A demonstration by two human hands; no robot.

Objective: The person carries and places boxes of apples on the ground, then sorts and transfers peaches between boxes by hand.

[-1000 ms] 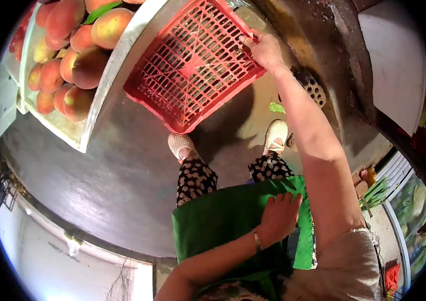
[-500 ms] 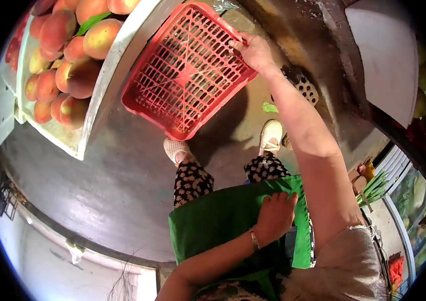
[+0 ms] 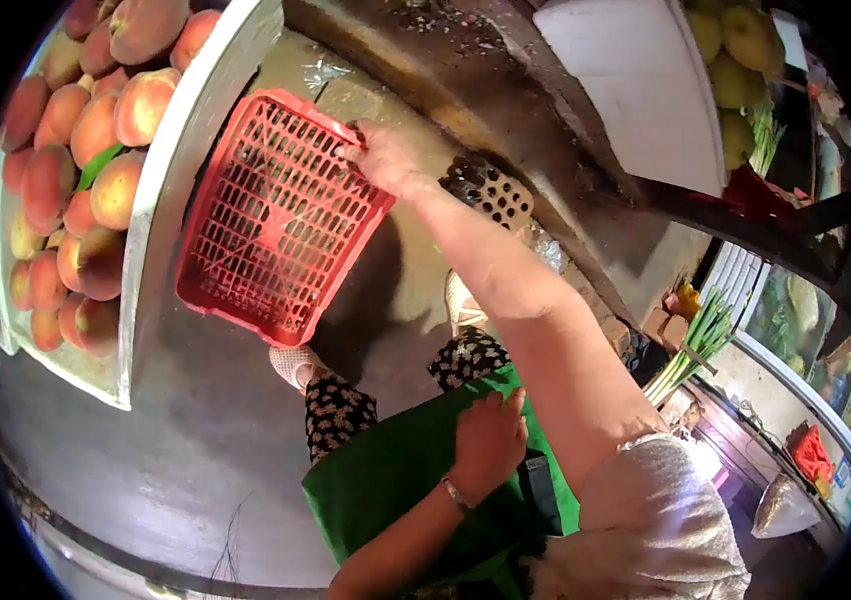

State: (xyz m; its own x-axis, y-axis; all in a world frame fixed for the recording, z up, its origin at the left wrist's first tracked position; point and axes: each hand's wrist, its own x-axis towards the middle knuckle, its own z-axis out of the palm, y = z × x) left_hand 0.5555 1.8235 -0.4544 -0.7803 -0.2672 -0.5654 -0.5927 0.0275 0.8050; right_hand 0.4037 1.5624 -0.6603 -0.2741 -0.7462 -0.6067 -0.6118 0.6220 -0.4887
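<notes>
My right hand (image 3: 385, 160) grips the upper right rim of a red plastic basket (image 3: 280, 225) at arm's length. The basket is tilted over the floor, its slatted bottom facing me, with no contents showing. My left hand (image 3: 490, 445) lies against the green apron (image 3: 385, 480) at my waist, fingers curled on the cloth near its upper edge. A bracelet is on that wrist. Part of its grip is hidden from above. Beside the left hand, a dark strip (image 3: 542, 495) shows on the apron.
Peaches (image 3: 95, 190) fill a white-walled bin (image 3: 160, 150) on the left. A perforated round block (image 3: 505, 198) sits by the floor ledge. Green onions (image 3: 695, 345) and a red bag (image 3: 811, 455) are at right. A white panel (image 3: 635, 90) stands upper right.
My view has turned right, so the bin, basket and both hands appear shifted left, most of them lower too. Each hand keeps its hold.
</notes>
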